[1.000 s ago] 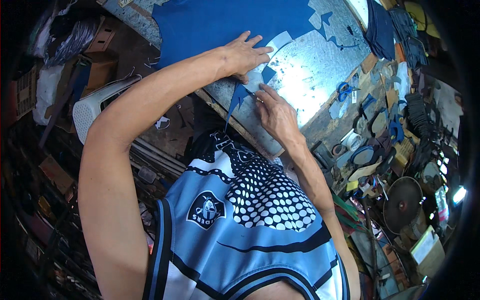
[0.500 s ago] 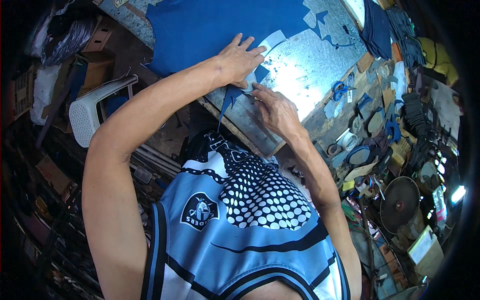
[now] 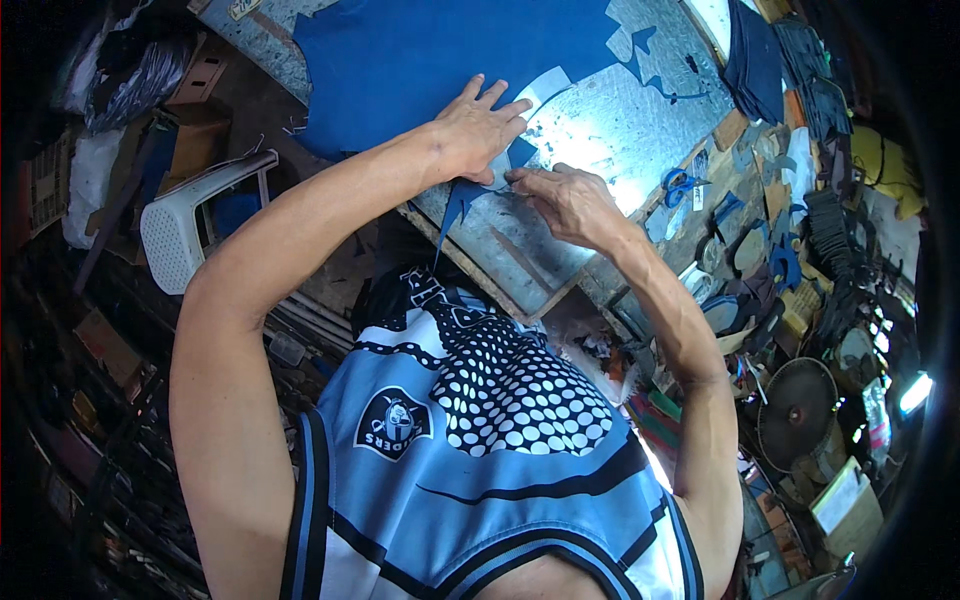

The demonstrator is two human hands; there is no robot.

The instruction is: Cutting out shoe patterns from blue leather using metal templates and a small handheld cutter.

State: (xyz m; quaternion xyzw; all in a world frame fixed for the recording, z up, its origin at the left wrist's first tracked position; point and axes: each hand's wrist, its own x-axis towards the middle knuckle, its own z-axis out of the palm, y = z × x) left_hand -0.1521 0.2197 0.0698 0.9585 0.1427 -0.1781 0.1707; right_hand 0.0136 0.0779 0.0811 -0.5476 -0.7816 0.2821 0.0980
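A large blue sheet (image 3: pixel 400 65), leather-like, lies on a metal-topped table. My left hand (image 3: pixel 475 132) presses down on it with fingers spread, holding a pale grey curved template (image 3: pixel 547 88) flat. The middle of that template is hidden under the hand. My right hand (image 3: pixel 582 205) is closed in a pinch at the template's near end, its fingertips close to my left thumb. Whatever is between the right fingers is too small and hidden to make out. A pointed blue offcut (image 3: pixel 457 208) hangs at the table's near edge, below my left hand.
Blue-handled scissors (image 3: pixel 682 184) lie to the right among scraps, tape rolls and cut pieces. Dark folded sheets (image 3: pixel 752 62) are stacked at the far right. A white plastic stool (image 3: pixel 172 240) stands left of the table. A round fan (image 3: pixel 797 413) sits at lower right.
My right hand has shifted slightly to the right and turned, and its elbow has swung outward. My left hand stays nearly in place on the template.
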